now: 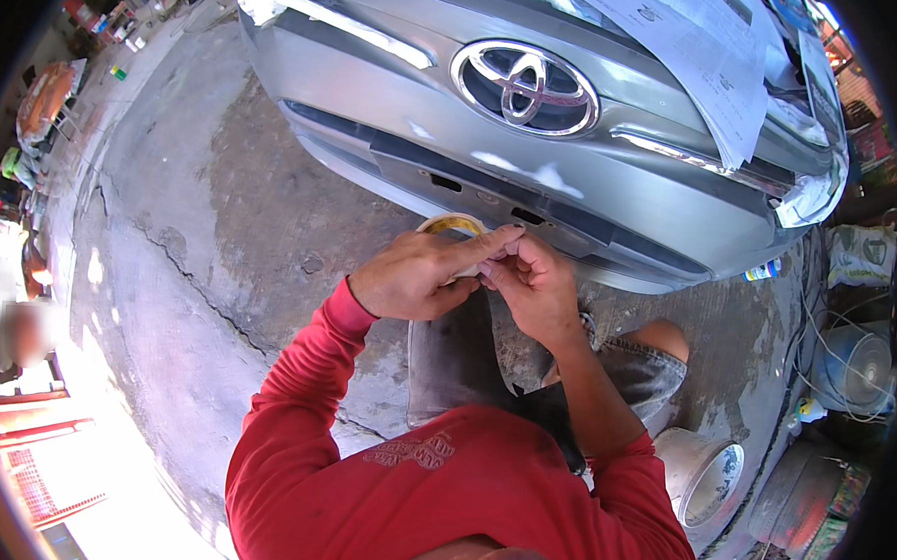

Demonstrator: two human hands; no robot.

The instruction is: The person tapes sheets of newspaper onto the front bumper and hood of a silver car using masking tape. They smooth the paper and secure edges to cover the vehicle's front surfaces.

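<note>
My left hand (414, 274) is closed around a roll of tape (455, 223) with a yellowish inner ring, its index finger stretched toward the right hand. Close beside it, my right hand (540, 289) has thumb and fingertips pinched together at the roll's edge. Whatever lies between those fingertips is too small to make out. Just beyond both hands stands a silver-grey car body panel (377, 72) with an oval chrome emblem (525, 87) and a dark recessed strip. Printed paper sheets (693, 65) cover its upper right part, over a chrome trim strip (694, 161).
A whitish bucket (705, 481) lies tipped near my right side. Farther right are a bluish container (855, 368), loose cables and a white sack (862, 256). Cracked concrete floor (179, 258) stretches to the left, with a red slatted object (45, 463) in bright light.
</note>
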